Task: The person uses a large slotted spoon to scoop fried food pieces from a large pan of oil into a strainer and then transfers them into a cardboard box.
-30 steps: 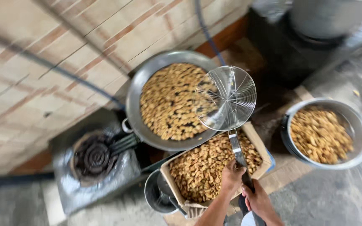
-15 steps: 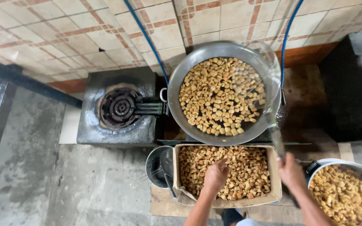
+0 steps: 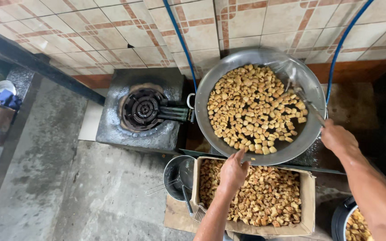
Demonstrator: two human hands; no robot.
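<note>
Soft even daylight, sharp focus, wide-angle edge distortion.
</note>
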